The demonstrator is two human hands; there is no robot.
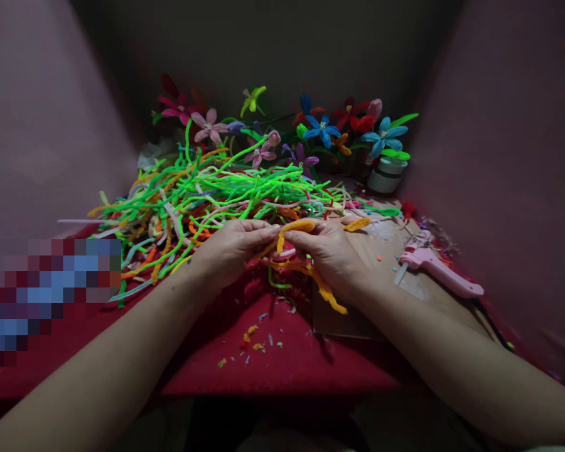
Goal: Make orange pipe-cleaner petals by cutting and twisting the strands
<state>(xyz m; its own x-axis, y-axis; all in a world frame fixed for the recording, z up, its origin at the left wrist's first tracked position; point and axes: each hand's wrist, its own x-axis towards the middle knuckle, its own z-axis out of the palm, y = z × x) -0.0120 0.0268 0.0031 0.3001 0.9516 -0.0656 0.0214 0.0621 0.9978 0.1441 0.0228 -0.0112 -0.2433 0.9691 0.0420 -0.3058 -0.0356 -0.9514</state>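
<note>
My left hand (230,248) and my right hand (327,251) meet over the red cloth (273,358), both pinching one orange pipe cleaner (295,227) that is bent into a loop between the fingertips. Its loose end (332,298) trails down under my right wrist. Just behind the hands lies a big tangle of pipe cleaners (207,194), mostly neon green with orange and pink ones mixed in.
Finished pipe-cleaner flowers (320,129) stand along the back, some in a white jar (386,176). A pink glue gun (433,263) lies on a brown board (386,251) to the right. Small clippings (254,342) dot the cloth. Pink walls close both sides.
</note>
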